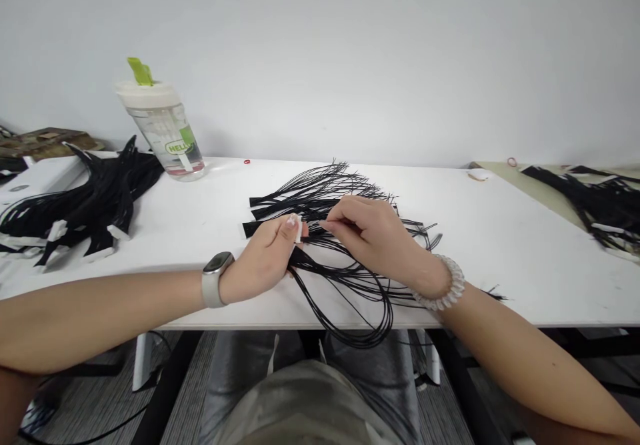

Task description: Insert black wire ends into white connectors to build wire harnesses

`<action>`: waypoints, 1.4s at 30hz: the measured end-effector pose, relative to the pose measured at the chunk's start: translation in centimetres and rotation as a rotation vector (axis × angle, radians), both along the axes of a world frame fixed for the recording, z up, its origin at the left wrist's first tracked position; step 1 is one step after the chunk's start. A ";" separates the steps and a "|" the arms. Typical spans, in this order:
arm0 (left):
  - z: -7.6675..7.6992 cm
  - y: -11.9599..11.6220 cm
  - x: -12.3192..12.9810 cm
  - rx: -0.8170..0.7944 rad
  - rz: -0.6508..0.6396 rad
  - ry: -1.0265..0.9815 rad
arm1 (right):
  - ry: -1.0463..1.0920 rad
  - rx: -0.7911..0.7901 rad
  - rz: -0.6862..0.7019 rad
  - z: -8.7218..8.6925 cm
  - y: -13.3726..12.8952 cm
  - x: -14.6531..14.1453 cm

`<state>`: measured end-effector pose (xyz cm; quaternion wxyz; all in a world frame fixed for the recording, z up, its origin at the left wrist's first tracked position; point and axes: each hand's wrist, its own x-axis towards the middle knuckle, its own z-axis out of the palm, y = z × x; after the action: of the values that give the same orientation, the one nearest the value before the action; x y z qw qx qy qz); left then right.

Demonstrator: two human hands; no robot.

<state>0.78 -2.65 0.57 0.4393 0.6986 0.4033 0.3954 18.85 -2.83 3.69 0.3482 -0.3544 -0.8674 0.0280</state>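
My left hand (270, 248) is closed around a black cable bundle (340, 273), its thumb pressed on a small white piece (299, 229) at the bundle's end. Thin strands run out to the right from under the fingers and loop over the table's front edge. Just right of the white piece, my right hand (365, 231) is held in a pinch. What lies between its fingertips is too small to make out. Behind both hands, more black cable bundles (310, 191) lie on the white table (480, 231), with wrapped ends to the left and loose strands fanned to the right.
A clear bottle (167, 135) with a green spout stands at the back left. Beside it is a heap of black cables (95, 198) with white ends. More black cables (595, 198) lie at the far right. A white wall (350, 65) rises behind the table.
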 end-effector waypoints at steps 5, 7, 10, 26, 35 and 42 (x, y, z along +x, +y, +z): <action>0.3 -0.2 0.1 0.013 -0.009 0.020 | 0.012 0.064 0.000 -0.4 0.0 -0.2; 0.4 -0.2 0.1 0.043 -0.005 0.032 | -0.012 0.068 0.002 -0.5 0.0 -0.2; 0.5 -0.1 0.1 0.095 0.001 0.059 | -0.058 0.069 0.008 -0.6 -0.1 -0.2; 0.7 -0.2 0.1 0.095 -0.056 0.137 | -0.224 0.216 -0.037 -0.6 0.2 0.2; 0.6 -0.1 0.1 0.115 -0.073 0.159 | -0.241 0.067 0.040 -0.6 0.4 0.2; 0.5 -0.2 -0.1 0.113 -0.118 0.157 | -0.318 0.119 0.033 -0.3 0.4 0.3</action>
<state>0.66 -2.82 1.03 0.3887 0.7737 0.3717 0.3349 19.18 -2.41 3.34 0.2264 -0.3189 -0.9174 -0.0740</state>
